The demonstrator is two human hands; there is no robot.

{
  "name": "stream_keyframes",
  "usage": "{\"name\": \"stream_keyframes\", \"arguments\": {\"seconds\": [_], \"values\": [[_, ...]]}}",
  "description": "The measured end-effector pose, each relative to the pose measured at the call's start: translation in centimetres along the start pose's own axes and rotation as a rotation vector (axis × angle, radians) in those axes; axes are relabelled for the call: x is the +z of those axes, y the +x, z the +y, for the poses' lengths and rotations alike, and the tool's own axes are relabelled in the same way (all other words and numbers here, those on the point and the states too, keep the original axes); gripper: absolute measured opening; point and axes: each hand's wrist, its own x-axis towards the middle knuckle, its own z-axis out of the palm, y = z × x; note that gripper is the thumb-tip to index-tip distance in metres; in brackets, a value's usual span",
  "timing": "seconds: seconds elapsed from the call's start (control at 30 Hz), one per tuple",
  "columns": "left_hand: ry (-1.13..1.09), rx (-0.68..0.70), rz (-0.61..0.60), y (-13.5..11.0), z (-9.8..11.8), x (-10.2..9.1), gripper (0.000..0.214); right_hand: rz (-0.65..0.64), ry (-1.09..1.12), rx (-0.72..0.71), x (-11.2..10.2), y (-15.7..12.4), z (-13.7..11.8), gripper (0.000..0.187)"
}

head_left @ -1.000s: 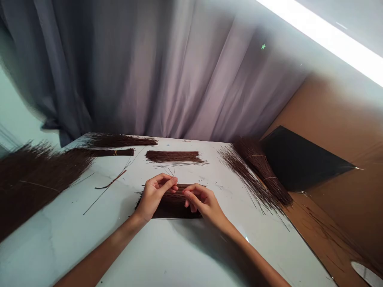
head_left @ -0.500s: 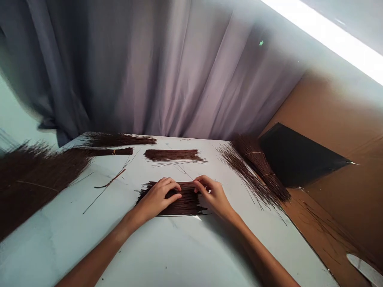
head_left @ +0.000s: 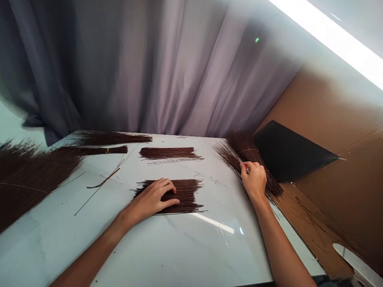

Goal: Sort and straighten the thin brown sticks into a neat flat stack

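A flat layer of thin dark brown sticks (head_left: 189, 191) lies crosswise on the white tabletop (head_left: 167, 247). My left hand (head_left: 154, 196) rests on the left part of this layer, thumb and fingers spread, gripping nothing. Over at the right, my right hand (head_left: 255, 179) is at a loose spread of similar sticks (head_left: 228, 156), its fingers pinched together. What sits between those fingertips is too small to make out. Behind that hand lies a tied bundle of sticks (head_left: 249, 148), partly covered by it.
Farther back is a second, narrower stick layer (head_left: 167, 153). Large piles of brown sticks (head_left: 36, 179) fill the left side, near a banded bundle (head_left: 118, 150) and a few stray strips (head_left: 104, 181). A grey curtain (head_left: 167, 79) hangs behind; brown board (head_left: 314, 199) borders the right edge.
My right hand has left the right end of the front stick layer and moved right to the loose sticks. My left hand stays on the layer. The view has shifted slightly.
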Motion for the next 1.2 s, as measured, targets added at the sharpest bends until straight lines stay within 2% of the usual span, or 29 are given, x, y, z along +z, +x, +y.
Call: {"name": "stream_keyframes", "arguments": {"seconds": [0.13,0.3,0.53,0.7,0.8,0.9,0.97,1.1,1.2], "values": [[0.026,0.012,0.028,0.1,-0.3,0.9,0.026,-0.032,-0.021,0.035,1.1,-0.4,2.0,0.029],[0.080,0.054,0.059,0.4,-0.7,1.4,0.023,-0.052,-0.007,0.042,2.0,-0.6,2.3,0.027],[0.189,0.107,0.085,1.0,-1.3,1.6,0.023,-0.043,0.032,0.046,2.0,-0.4,2.9,0.030],[0.147,0.091,0.074,0.8,-1.0,1.2,0.022,-0.035,0.066,0.037,2.0,-0.3,2.7,0.029],[0.087,0.059,0.045,0.2,-0.6,0.6,0.040,-0.031,0.080,0.034,1.9,-0.2,2.6,0.028],[0.097,0.036,0.011,-0.3,-0.8,0.3,0.088,-0.023,0.071,0.050,1.8,-0.4,2.5,0.028],[0.119,0.033,-0.001,-0.5,-1.3,0.4,0.107,-0.015,0.064,0.054,1.6,-0.5,2.0,0.027],[0.130,0.030,-0.011,-0.3,-2.2,0.8,0.107,-0.015,0.063,-0.025,0.7,-0.6,-0.3,0.031],[0.129,0.027,-0.006,-0.1,-2.5,0.9,0.099,-0.035,-0.037,-0.032,0.2,-0.8,-1.4,0.045]]}}
